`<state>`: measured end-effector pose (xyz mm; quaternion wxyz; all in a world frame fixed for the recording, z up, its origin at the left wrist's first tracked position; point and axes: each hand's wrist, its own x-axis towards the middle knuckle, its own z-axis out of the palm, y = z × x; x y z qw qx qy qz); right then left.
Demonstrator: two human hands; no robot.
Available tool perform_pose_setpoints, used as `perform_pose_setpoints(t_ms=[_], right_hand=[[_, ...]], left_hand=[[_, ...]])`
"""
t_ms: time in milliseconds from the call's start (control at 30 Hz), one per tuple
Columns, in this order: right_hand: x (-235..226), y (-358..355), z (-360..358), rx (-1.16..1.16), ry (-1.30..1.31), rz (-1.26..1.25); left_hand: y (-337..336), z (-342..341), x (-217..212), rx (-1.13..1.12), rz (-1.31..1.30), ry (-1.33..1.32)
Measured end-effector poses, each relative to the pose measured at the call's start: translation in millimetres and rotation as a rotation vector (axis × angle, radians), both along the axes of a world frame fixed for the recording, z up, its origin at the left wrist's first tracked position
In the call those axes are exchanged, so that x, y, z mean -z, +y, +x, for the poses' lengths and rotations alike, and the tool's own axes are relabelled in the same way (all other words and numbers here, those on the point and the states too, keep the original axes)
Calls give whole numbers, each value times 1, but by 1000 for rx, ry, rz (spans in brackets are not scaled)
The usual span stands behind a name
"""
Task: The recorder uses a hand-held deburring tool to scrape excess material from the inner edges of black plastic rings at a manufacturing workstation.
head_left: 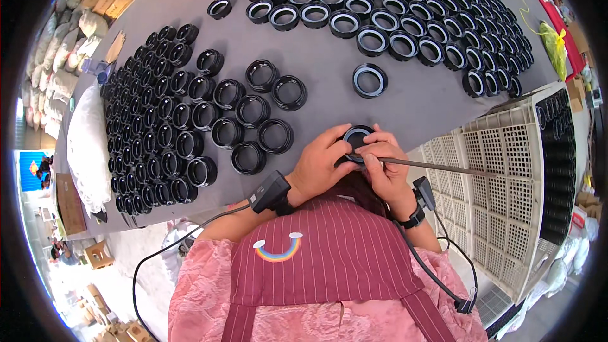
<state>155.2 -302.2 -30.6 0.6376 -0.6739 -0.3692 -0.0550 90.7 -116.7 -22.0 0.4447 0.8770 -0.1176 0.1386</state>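
Note:
Near the table's front edge, my left hand is closed around a black ring with a grey inner band. Against the same ring, my right hand pinches a long thin metal rod. One end of the rod lies at the ring; the other sticks out to the right past my wrist. My fingers partly cover the ring, so the rod's tip is hard to make out. Just beyond my hands lies a single black ring with a pale inner band.
Many plain black rings stand across the left of the grey table. Rows of black rings with pale inner bands fill the far right. A white plastic bag lies at the left edge. Beige plastic crates stand to my right.

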Motion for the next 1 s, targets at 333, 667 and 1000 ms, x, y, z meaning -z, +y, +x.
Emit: perform_pose_setpoints(t_ms=[333, 667, 1000], right_hand=[[-28, -14, 16, -34, -104, -245], [-12, 7, 11, 38, -118, -179], [9, -1, 10, -56, 505, 141]], left_hand=[[3, 1, 0, 15, 33, -29], [5, 3, 2, 15, -9, -6], [-2, 4, -6, -69, -234, 70]])
